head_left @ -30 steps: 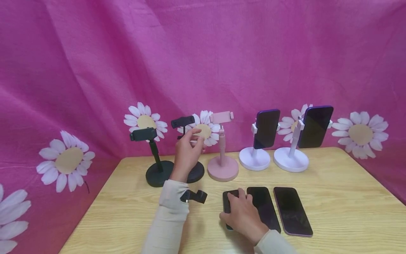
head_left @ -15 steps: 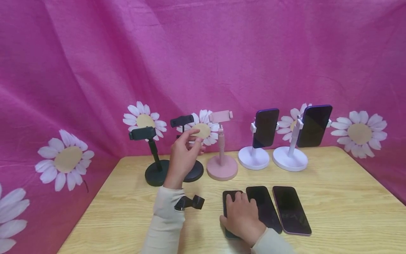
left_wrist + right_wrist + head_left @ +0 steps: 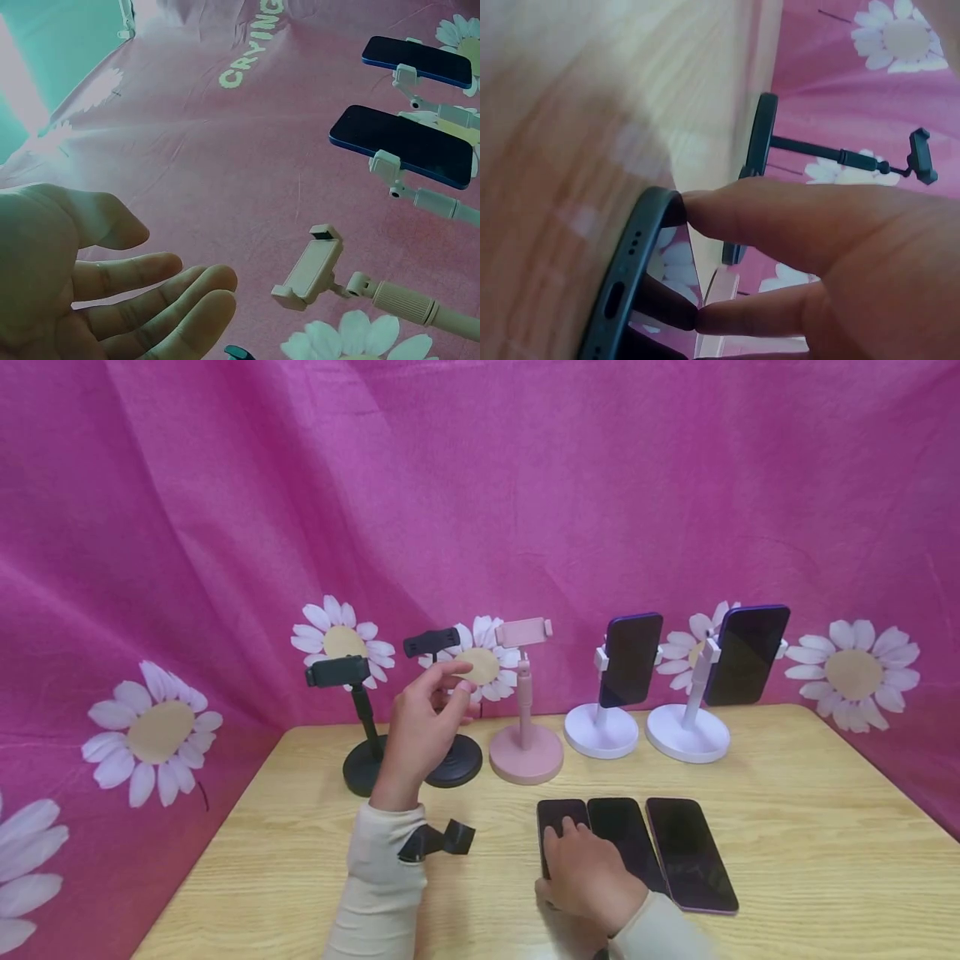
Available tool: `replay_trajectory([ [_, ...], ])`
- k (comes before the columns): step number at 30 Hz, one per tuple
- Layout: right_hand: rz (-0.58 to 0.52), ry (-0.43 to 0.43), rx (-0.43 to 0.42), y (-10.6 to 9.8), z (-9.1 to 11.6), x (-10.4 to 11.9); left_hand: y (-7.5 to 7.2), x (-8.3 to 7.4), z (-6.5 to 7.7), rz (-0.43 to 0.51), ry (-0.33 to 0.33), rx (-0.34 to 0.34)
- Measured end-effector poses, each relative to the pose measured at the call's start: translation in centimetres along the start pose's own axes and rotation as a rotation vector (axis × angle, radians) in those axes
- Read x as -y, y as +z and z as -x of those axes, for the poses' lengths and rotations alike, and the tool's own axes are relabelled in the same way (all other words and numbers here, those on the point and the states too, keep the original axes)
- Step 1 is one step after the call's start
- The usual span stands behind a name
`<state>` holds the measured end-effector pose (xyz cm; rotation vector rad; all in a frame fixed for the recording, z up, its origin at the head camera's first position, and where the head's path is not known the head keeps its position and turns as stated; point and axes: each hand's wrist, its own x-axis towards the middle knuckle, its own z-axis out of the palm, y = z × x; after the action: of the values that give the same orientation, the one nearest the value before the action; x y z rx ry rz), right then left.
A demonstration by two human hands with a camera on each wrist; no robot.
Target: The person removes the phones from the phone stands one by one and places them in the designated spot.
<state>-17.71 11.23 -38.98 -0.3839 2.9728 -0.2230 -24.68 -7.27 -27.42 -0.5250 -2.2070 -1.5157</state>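
Note:
My left hand [image 3: 423, 722] is raised in front of the second black phone stand [image 3: 459, 767], its fingers loosely bent and holding nothing. In the left wrist view the thumb and fingers are spread apart. My right hand [image 3: 588, 872] rests on the leftmost smartphone [image 3: 561, 810], which lies flat on the table with its dark screen up. The right wrist view shows the thumb against that phone's edge and a fingertip on the screen. Beside it lie a middle smartphone [image 3: 624, 839], partly covered by the hand, and a right smartphone [image 3: 692, 856].
Another black stand [image 3: 365, 714] and a pink stand [image 3: 527, 753] hold no phone. Two white stands [image 3: 600, 742] at the back right bear upright phones [image 3: 632, 660]. Behind the wooden table [image 3: 285, 860] hangs a pink cloth [image 3: 480, 510] with daisies.
The leftmost phone has shifted right and forward under my right hand, and now lies close against the middle one. My left hand has drifted slightly left, still holding nothing.

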Motion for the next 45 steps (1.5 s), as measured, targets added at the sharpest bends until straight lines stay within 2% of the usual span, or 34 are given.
replay_trajectory([
  [3, -0.016, 0.010, 0.018, -0.1, -0.2, -0.7, 0.2, 0.1, -0.1, -0.012, -0.009, 0.005],
  [9, -0.038, 0.000, -0.005, -0.4, -0.6, -1.7, 1.0, 0.2, -0.7, -0.014, -0.010, 0.022],
  [12, -0.092, -0.008, -0.018, -1.0, -1.0, -2.4, 2.0, 0.2, -0.8, 0.003, -0.006, 0.031],
  [14, -0.154, -0.007, -0.052, -1.7, -1.4, -3.2, 3.2, 0.3, -0.8, 0.028, 0.008, 0.053],
  [16, -0.232, 0.006, -0.123, -2.9, -1.8, -4.3, 4.9, 0.5, -0.8, 0.055, 0.028, 0.091],
  [19, -0.366, 0.031, -0.295, -5.3, -2.3, -6.5, 7.9, 0.8, -1.0, 0.116, 0.043, 0.176],
  [21, -0.459, 0.048, -0.421, -7.0, -2.5, -7.9, 9.6, 0.9, -1.2, 0.124, 0.038, 0.204],
  [24, -0.595, 0.090, -0.536, -8.9, -2.8, -9.6, 11.6, 0.9, -1.6, 0.151, -0.011, 0.214],
  [26, -0.682, 0.110, -0.583, -9.7, -3.2, -10.4, 12.6, 0.8, -1.9, 0.218, -0.081, 0.215],
  [28, -0.757, 0.139, -0.602, -10.1, -3.7, -11.0, 13.6, 0.8, -2.2, 0.279, -0.150, 0.216],
  [31, -0.870, 0.165, -0.622, -10.2, -4.6, -11.7, 15.0, 0.9, -2.6, 0.341, -0.205, 0.227],
  [36, -1.066, 0.191, -0.631, -9.7, -5.7, -12.5, 17.0, 1.2, -2.8, 0.308, -0.192, 0.247],
  [38, -1.116, 0.167, -0.640, -9.5, -6.1, -12.7, 17.6, 1.4, -2.9, 0.315, -0.184, 0.252],
  [42, -1.128, 0.107, -0.645, -9.8, -6.6, -13.0, 18.1, 1.5, -3.4, 0.340, -0.170, 0.285],
  [45, -1.114, 0.104, -0.641, -10.3, -6.6, -13.2, 18.1, 1.4, -3.9, 0.376, -0.170, 0.312],
])
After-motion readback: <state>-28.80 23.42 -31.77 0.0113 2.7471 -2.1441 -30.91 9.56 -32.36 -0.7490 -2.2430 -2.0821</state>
